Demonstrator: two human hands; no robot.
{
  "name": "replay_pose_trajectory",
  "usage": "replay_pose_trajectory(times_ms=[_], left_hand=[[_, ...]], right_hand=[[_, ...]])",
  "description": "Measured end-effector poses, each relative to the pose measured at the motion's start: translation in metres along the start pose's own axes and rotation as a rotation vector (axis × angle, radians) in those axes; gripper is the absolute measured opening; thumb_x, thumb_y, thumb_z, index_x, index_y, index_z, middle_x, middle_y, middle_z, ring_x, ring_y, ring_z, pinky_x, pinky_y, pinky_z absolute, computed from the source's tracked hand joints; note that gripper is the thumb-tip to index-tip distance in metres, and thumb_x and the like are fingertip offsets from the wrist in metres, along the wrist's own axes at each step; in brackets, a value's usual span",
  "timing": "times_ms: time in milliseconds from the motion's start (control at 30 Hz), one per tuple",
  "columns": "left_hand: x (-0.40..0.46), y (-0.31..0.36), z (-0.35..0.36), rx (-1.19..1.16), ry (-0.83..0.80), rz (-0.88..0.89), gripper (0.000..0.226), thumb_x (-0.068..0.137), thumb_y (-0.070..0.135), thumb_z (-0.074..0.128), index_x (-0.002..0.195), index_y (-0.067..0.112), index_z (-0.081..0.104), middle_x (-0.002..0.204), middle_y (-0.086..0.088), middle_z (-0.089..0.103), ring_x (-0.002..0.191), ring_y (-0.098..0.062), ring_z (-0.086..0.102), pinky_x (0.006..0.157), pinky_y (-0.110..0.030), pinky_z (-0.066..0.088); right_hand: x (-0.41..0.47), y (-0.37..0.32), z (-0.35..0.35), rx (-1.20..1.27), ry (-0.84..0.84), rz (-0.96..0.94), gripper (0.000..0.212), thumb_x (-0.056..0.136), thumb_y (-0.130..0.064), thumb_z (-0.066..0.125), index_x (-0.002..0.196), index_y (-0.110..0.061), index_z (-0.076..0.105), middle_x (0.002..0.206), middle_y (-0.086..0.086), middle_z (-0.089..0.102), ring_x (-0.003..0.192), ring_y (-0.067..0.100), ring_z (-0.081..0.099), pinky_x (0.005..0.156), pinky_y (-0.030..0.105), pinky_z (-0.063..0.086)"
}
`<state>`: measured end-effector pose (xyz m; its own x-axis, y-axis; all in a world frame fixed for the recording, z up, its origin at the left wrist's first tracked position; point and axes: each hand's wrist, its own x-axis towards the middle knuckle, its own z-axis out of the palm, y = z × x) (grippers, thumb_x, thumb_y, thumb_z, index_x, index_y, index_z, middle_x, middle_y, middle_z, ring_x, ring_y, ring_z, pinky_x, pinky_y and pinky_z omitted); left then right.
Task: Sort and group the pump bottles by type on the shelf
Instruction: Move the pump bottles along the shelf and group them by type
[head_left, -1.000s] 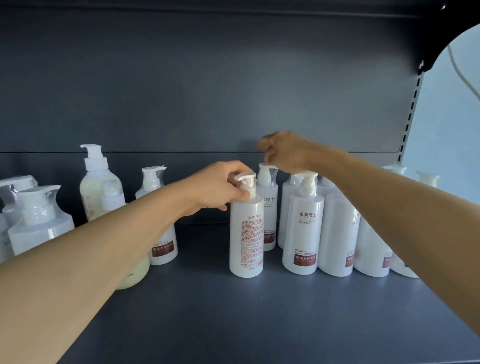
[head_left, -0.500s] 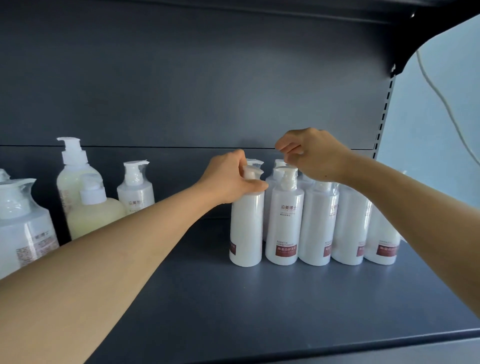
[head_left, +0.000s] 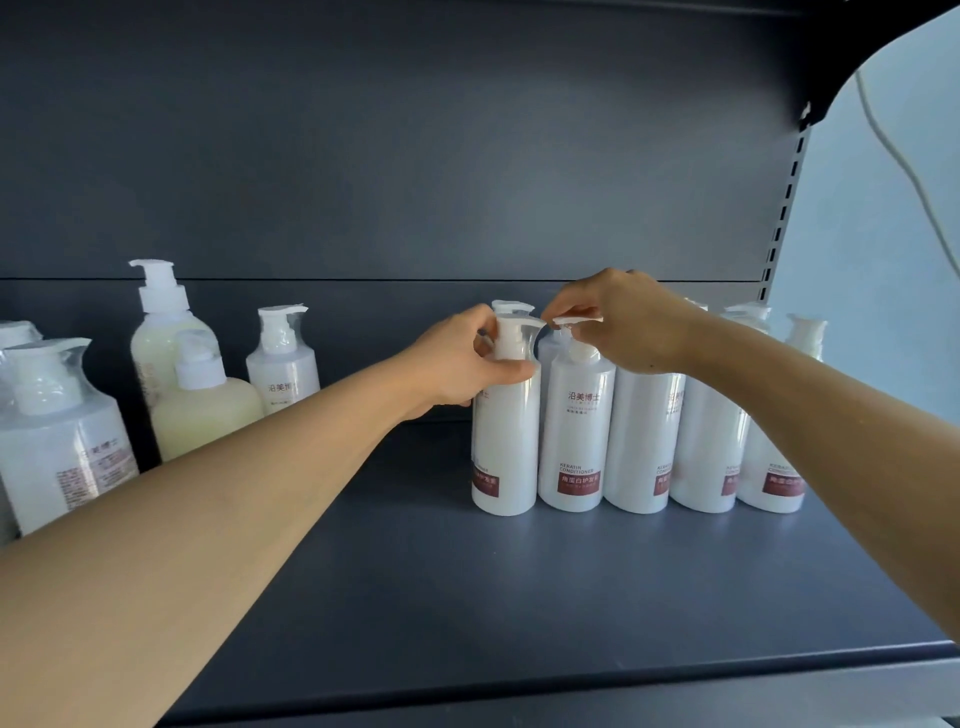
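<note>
- Currently left hand (head_left: 457, 358) grips the neck of the end bottle (head_left: 504, 436), thumb across the shoulder, fingers curled round below the pump.
- Right hand (head_left: 623, 317) pinches the pump head of the second bottle (head_left: 574, 431), thumb and fingertips on the spout.
- Both bottles upright on the shelf (head_left: 519, 597), touching side by side.
- End bottle is the left end of a white row (head_left: 701, 441): white bottles with dark red labels, packed shoulder to shoulder to its right.
- More white bottles behind that front row; count unclear, only pump tops show.
- Well left of the end bottle, across a bare gap: small white bottle (head_left: 283, 358) against the back panel.
- Further left of it: two cream bottles (head_left: 205, 405), tall one behind, squat one in front.
- Furthest left, at frame edge: clear bottle (head_left: 62, 441) with plastic over its pump; another partly cut off behind it.
- Right of the row: slotted upright (head_left: 779, 218), pale wall with a cable (head_left: 904, 161).
</note>
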<state>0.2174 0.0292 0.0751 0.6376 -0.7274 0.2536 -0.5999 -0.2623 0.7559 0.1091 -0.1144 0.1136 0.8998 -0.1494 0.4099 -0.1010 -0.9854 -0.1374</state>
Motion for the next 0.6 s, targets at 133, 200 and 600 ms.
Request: replay_pose_trajectory(times_ms=[133,200,600], left_hand=[[-0.001,0.001,0.008,0.198,0.089,0.054,0.036,0.081,0.041,0.068,0.099,0.023,0.044,0.100,0.006,0.055,0.094,-0.017,0.056,0.073,-0.032,0.050],[-0.003,0.000,0.009,0.288,0.133,0.070,0.041,0.080,0.046,0.067,0.102,0.021,0.043,0.110,0.004,0.056,0.100,-0.019,0.057,0.085,-0.039,0.051],[-0.026,-0.027,0.036,0.131,0.105,-0.053,0.078,0.071,0.017,0.076,0.127,0.030,0.023,0.111,0.005,0.055,0.101,-0.018,0.056,0.085,-0.039,0.052]], right_hand=[[-0.003,0.001,0.002,-0.027,0.006,-0.002,0.042,0.089,0.002,0.046,0.122,-0.020,0.060,0.125,-0.002,0.061,0.115,0.021,0.053,0.092,0.025,0.039],[-0.004,0.002,0.003,-0.038,0.011,-0.011,0.045,0.088,0.003,0.046,0.125,-0.020,0.058,0.128,-0.003,0.059,0.119,0.021,0.051,0.093,0.024,0.037],[-0.009,0.007,0.010,-0.036,0.045,-0.053,0.047,0.085,-0.003,0.063,0.127,-0.022,0.055,0.132,-0.003,0.055,0.102,0.013,0.045,0.088,0.020,0.032]])
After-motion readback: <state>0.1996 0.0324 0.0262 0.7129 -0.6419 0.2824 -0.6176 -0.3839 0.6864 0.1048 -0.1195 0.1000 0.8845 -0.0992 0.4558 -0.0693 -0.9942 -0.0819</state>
